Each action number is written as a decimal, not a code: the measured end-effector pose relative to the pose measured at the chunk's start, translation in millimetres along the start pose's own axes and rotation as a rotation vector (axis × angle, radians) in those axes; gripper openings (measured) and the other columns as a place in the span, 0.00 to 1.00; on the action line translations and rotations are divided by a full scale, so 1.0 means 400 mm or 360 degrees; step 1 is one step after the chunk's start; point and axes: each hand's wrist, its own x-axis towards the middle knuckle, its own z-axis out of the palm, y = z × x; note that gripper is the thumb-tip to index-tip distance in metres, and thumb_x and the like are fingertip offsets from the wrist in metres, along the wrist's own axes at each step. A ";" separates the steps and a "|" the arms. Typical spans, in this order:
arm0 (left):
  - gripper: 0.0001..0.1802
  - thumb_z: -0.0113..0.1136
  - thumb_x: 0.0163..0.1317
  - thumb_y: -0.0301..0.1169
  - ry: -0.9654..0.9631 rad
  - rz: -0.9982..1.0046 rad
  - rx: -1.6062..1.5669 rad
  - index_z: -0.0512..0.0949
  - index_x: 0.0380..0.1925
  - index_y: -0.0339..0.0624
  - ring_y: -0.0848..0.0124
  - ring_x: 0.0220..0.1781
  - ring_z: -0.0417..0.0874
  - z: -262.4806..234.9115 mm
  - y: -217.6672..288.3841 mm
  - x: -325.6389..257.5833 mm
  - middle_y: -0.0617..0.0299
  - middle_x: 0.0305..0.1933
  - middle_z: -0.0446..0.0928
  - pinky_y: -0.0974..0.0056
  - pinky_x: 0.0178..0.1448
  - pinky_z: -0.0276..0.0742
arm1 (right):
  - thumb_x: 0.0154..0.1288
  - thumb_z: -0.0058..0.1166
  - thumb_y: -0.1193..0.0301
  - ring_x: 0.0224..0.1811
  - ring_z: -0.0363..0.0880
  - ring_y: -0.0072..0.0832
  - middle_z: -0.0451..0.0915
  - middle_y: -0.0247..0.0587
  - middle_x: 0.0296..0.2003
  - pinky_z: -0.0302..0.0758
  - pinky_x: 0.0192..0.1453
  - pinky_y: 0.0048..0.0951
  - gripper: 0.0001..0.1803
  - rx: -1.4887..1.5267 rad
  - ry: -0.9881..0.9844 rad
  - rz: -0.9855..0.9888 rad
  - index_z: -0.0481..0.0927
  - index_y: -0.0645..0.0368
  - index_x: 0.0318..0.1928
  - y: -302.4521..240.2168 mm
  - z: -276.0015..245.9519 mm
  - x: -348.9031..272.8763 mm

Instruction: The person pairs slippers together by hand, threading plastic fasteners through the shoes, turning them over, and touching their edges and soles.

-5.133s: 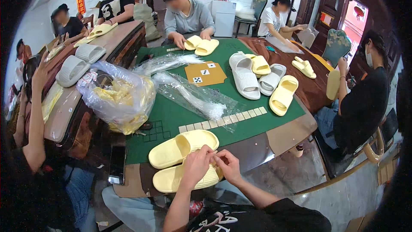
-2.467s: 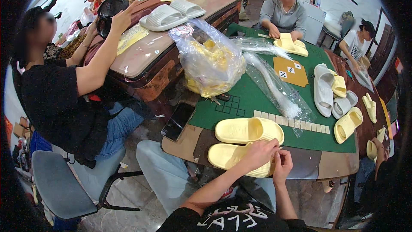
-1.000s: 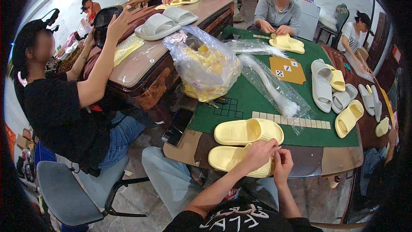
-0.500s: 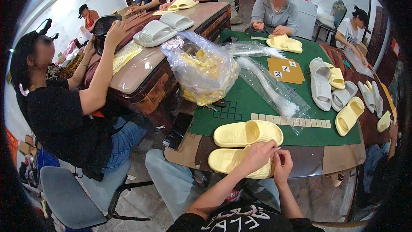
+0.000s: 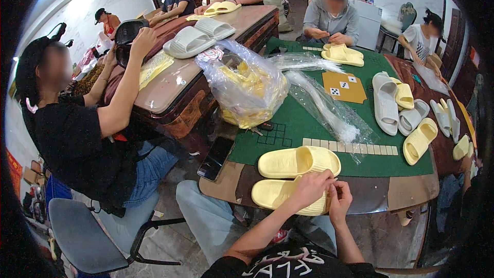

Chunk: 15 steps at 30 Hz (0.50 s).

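Note:
A pair of pale yellow slippers lies side by side at the table's near edge, toes with ribbed straps to the right. My left hand (image 5: 313, 186) reaches over the near slipper (image 5: 272, 191), fingertips pinched together beside its strap. Close against it, my right hand (image 5: 339, 201) is also closed at the fingertips, just off the toe end. Whatever small thing the fingers hold is too small to make out. Just behind, the far slipper (image 5: 278, 163) rests untouched.
A row of cream tiles (image 5: 350, 147) lies beyond the slippers. Clear packets of white strands (image 5: 329, 116) and a plastic bag of yellow pieces (image 5: 249, 85) stand behind. Grey and yellow slippers (image 5: 386, 103) lie right. A phone (image 5: 216, 158) sits left. Co-workers sit around.
My hands keep almost the same pinched pose by the near slipper. The whole view has shifted slightly. Across the table, a co-worker's hands have moved a little.

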 end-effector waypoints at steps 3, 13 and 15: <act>0.06 0.55 0.61 0.32 0.0044 0.0035 -0.0011 0.73 0.34 0.44 0.58 0.31 0.81 0.006 -0.006 -0.001 0.59 0.24 0.78 0.55 0.34 0.73 | 0.64 0.53 0.77 0.31 0.73 0.19 0.76 0.35 0.29 0.71 0.36 0.22 0.03 -0.0075 -0.0007 -0.0024 0.74 0.65 0.34 0.017 -0.005 -0.001; 0.06 0.56 0.60 0.32 0.0050 0.0028 -0.0021 0.73 0.34 0.43 0.58 0.32 0.81 -0.002 0.001 0.000 0.57 0.25 0.79 0.55 0.34 0.74 | 0.65 0.52 0.76 0.31 0.71 0.18 0.75 0.34 0.29 0.70 0.35 0.20 0.04 -0.0062 -0.0034 0.0008 0.74 0.65 0.35 -0.005 -0.003 0.001; 0.06 0.56 0.60 0.32 0.0056 0.0037 -0.0007 0.73 0.34 0.43 0.58 0.31 0.81 0.003 -0.003 0.000 0.57 0.25 0.78 0.56 0.34 0.74 | 0.65 0.52 0.76 0.31 0.71 0.18 0.75 0.35 0.29 0.70 0.36 0.20 0.05 -0.0015 -0.0036 0.0048 0.74 0.66 0.35 -0.003 -0.003 0.000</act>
